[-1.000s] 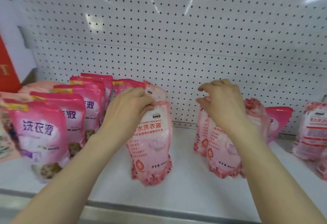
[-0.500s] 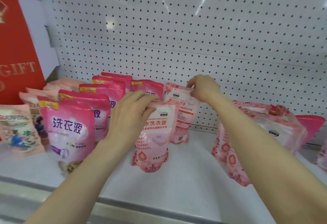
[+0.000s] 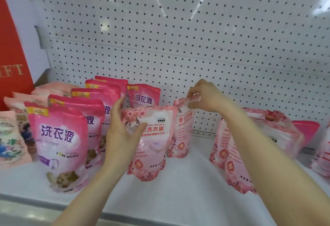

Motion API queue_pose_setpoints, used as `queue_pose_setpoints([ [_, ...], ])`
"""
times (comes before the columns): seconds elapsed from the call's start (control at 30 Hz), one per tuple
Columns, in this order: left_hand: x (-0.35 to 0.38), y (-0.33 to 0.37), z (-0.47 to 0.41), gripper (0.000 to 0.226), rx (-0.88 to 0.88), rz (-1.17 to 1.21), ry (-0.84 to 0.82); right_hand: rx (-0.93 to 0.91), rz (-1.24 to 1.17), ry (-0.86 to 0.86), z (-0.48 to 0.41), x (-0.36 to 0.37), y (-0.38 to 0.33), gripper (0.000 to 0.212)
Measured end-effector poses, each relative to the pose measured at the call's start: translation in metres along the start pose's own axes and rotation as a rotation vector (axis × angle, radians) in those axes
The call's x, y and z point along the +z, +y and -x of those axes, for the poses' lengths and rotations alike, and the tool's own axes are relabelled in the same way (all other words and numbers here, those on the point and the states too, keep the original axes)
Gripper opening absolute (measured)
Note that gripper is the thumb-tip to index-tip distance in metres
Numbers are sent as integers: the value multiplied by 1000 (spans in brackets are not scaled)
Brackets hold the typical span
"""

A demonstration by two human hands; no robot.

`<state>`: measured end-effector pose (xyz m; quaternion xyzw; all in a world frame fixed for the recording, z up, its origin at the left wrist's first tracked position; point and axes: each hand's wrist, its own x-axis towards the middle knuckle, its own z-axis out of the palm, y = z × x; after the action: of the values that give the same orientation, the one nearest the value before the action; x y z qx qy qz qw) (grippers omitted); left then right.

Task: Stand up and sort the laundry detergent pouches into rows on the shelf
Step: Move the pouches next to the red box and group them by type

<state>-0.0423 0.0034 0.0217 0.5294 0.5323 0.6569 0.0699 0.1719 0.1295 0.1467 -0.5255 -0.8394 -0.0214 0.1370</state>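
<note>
A light pink flowered detergent pouch (image 3: 153,143) stands upright mid-shelf. My left hand (image 3: 123,134) grips its upper left side, thumb across the front. Behind it stands a second light pink pouch (image 3: 183,131), and my right hand (image 3: 205,95) pinches its top edge. To the left, a row of deep pink pouches (image 3: 59,141) runs front to back. A further deep pink pouch (image 3: 143,97) stands at the back. Right of my right forearm, several light pink pouches (image 3: 232,163) lean together.
The white shelf (image 3: 178,195) has a metal front lip, and a white pegboard (image 3: 178,38) closes the back. Pale peach pouches (image 3: 12,136) sit at far left below a red gift box (image 3: 10,56). A deep pink pouch (image 3: 307,131) lies at the back right.
My left hand slid from the front pouch's top to its left side. My right hand went from the right group to the rear light pink pouch and holds its top.
</note>
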Motion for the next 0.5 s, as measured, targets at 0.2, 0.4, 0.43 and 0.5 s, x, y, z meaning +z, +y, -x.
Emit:
queue_pose_setpoints([
  [0.2, 9, -29, 18, 64, -208, 91, -82, 127, 20, 115, -22, 6, 6, 27],
  [0.4, 11, -35, 20, 51, -247, 128, -113, 235, 39, 157, -40, 17, 12, 19],
  [0.43, 10, -36, 21, 51, -256, 133, -127, 240, 37, 159, -42, 17, 12, 21],
  [0.5, 7, -40, 24, 50, -284, 147, -172, 251, 19, 154, -39, 16, 11, 23],
])
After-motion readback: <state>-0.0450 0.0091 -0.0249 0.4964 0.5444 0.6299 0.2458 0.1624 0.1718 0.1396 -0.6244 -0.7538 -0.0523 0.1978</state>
